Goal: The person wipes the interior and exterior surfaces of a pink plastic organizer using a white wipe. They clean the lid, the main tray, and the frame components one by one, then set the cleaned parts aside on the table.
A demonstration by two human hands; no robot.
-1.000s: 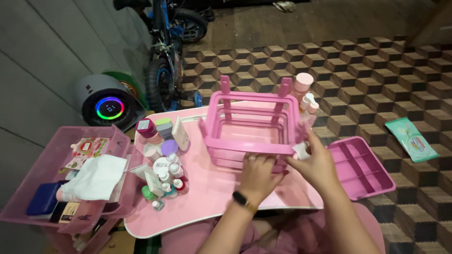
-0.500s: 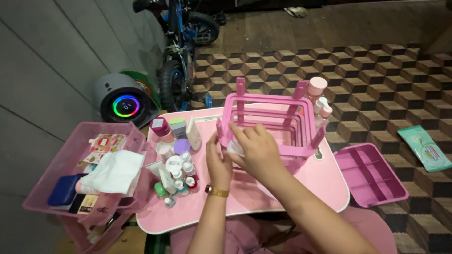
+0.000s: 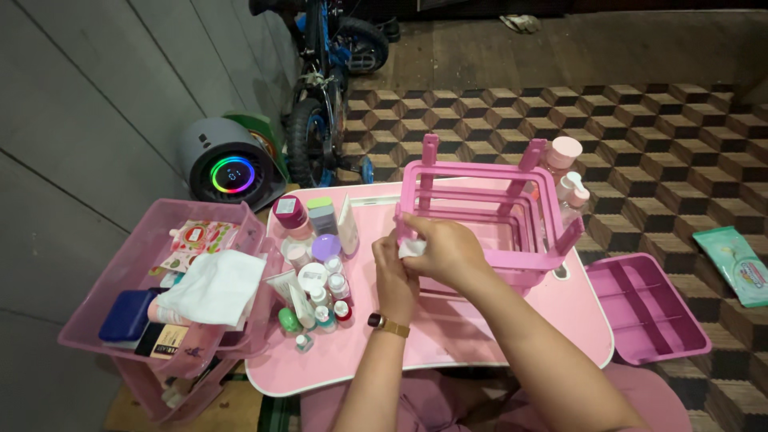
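A pink plastic rack frame (image 3: 488, 210) stands on the small pink table (image 3: 448, 340). My right hand (image 3: 448, 250) presses a small white wipe (image 3: 414, 248) against the frame's near left corner post. My left hand (image 3: 392, 276), with a watch on the wrist, sits just beside it, fingers curled against the same corner and touching the wipe's lower edge. Both forearms reach in from the bottom of the view.
Several small bottles and jars (image 3: 316, 272) crowd the table's left part; taller pink-capped bottles (image 3: 564, 172) stand behind the rack. A pink basket (image 3: 140, 264) with a white cloth sits left, a pink divided tray (image 3: 644, 308) right. A bicycle (image 3: 320, 96), a round speaker (image 3: 228, 168) and a green pack (image 3: 736, 264) lie around.
My right hand has moved from the rack's right front corner across to its left front corner with the wipe. My left hand has come up beside it.
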